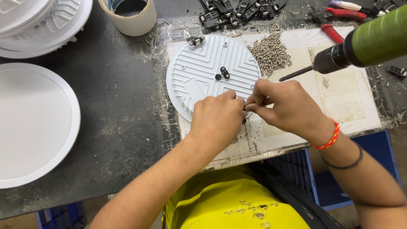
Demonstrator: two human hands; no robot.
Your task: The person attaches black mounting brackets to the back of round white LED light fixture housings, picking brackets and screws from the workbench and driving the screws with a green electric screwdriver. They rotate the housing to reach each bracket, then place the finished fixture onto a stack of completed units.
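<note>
A dark bench [123, 97] carries white discs [29, 123], a tape roll [129, 15] and a taped white sheet [343, 97] — on it a ribbed plate [199, 72], screws [270, 53], clips [237, 10] — pliers [339, 21] beside.

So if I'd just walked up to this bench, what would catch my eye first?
Probably the two hands, left hand and right hand, pinching something small at the lower right edge of a round white ribbed plate in the middle. Next, the green power screwdriver hanging in from the upper right, above a heap of silver screws.

Two hands [218, 121] worked at one ribbed disc [203, 70]; one tape roll [131, 15], one drill [360, 44], one screw heap [270, 53] lay far.
</note>
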